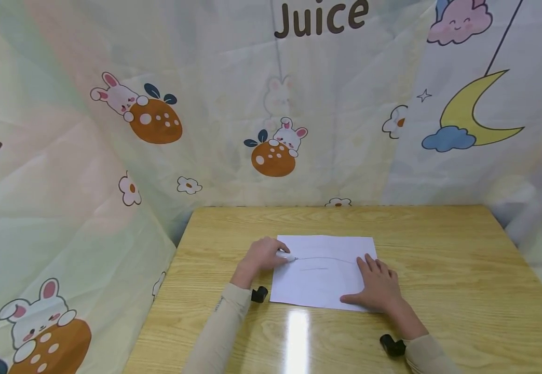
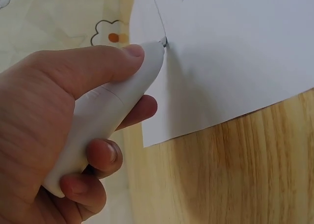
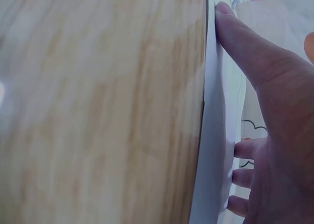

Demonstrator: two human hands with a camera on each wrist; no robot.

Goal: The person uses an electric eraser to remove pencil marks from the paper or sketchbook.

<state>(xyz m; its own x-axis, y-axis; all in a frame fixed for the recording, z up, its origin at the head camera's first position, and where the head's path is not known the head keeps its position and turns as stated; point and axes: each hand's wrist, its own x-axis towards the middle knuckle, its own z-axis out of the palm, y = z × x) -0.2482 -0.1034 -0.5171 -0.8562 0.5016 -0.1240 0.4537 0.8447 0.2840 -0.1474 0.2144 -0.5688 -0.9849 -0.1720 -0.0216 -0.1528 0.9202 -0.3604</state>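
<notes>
A white sheet of paper (image 1: 320, 288) lies on the wooden table. My left hand (image 1: 263, 253) is at its left side and grips a thick white utility knife (image 2: 105, 108), thumb on top and fingers curled beneath. The small grey blade tip (image 2: 164, 41) touches the paper at the end of a long, thin, slightly curved line (image 1: 322, 257). A shorter line (image 1: 313, 269) runs below it. My right hand (image 1: 380, 284) rests spread on the paper's right side; in the right wrist view its thumb (image 3: 240, 30) and fingertips press on the sheet.
The wooden table (image 1: 453, 280) extends around the paper, with a bright light reflection in front. Black wrist devices (image 1: 392, 345) sit by both sleeves. A printed cloth (image 1: 224, 104) with rabbits and flowers hangs behind the table and along its left.
</notes>
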